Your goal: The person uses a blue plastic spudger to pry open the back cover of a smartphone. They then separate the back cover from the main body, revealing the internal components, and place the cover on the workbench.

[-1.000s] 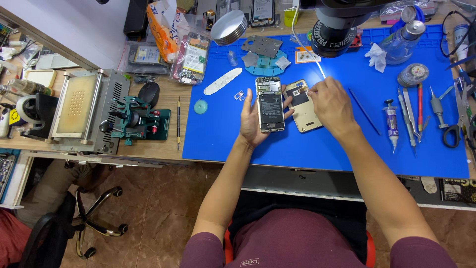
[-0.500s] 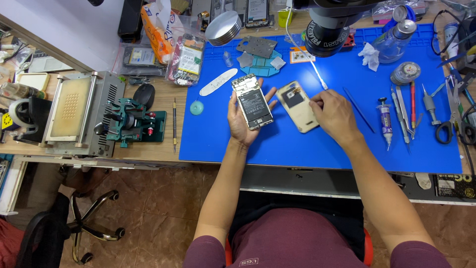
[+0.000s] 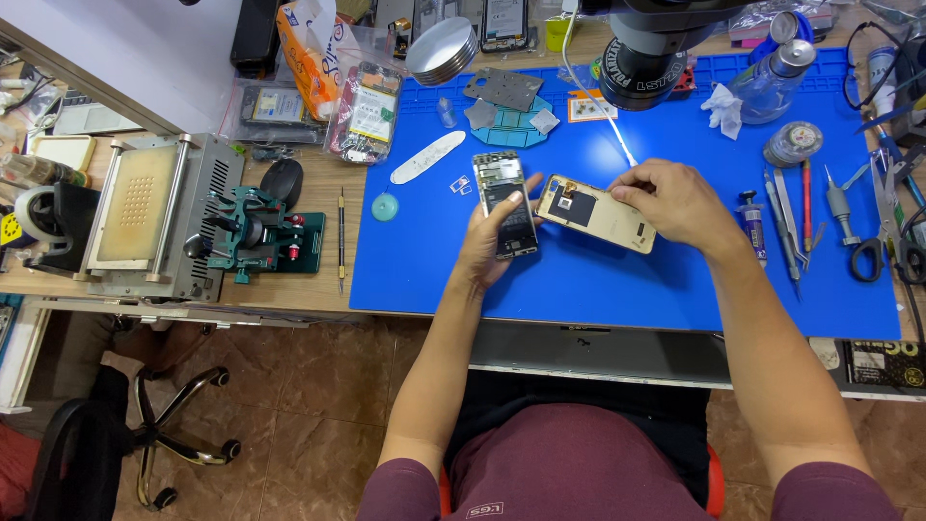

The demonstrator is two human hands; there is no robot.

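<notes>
Left grip [image 3: 490, 241]: hand curled around an opened phone [image 3: 505, 205], fingers clamped on its sides, internals facing up, held over the blue mat [image 3: 617, 280] near its middle. Right grip [image 3: 675, 203]: fingertips pinched on the upper edge of a gold back cover [image 3: 596, 212], which lies tilted, just beside the phone on its right; its lower edge appears to rest on the mat.

Remaining items, largest first:
- Wooden desk [image 3: 309, 289], carrying everything listed.
- Blue mat, covering the right part of the desk.
- Grey hot-plate machine [image 3: 145, 217], left end of the desk, well apart from both hands.
- Black microscope head [image 3: 648, 48], above the mat's far edge, beyond the right hand.
- Green clamp jig [image 3: 260, 232], just right of the grey machine.
- Orange bag [image 3: 311, 48], far left of the mat.
- Round metal tin [image 3: 444, 50], far edge, near the orange bag.
- Clear bottle [image 3: 772, 77], far right of the mat, beside a crumpled white tissue [image 3: 721, 106].
- Grey metal plate [image 3: 503, 89], far side of the mat, over a teal tray [image 3: 516, 125].
- White oblong strip [image 3: 427, 157], at the mat's left edge.
- Scissors [image 3: 883, 232], right edge of the mat.
- Tape roll [image 3: 793, 145], near the bottle.
- Tweezers and hand tools [image 3: 796, 217], in a row right of the right hand.
- Small teal disc [image 3: 385, 205], just off the mat's left edge.
</notes>
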